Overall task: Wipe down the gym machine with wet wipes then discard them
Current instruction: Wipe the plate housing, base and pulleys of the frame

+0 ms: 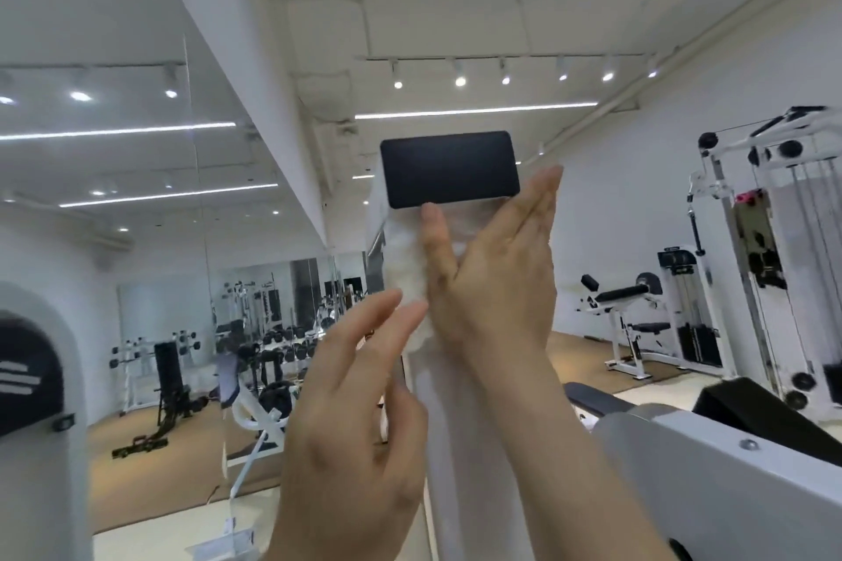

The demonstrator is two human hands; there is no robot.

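A white upright post of the gym machine (474, 446) rises in front of me, with a black rectangular panel (449, 169) at its top. My right hand (496, 269) lies flat against the post just below the panel and presses a crumpled white wet wipe (405, 273) onto it. My left hand (360, 415) is lower and to the left, fingers spread, its fingertips touching the lower edge of the wipe. Part of the wipe is hidden under my right palm.
A white machine frame with a bolt (729, 483) and a black pad (774, 415) sit at the lower right. A rounded white and black machine cover (32, 378) is at the far left. A cable machine (774, 241) stands at the right wall; a mirror wall (159, 333) reflects dumbbell racks.
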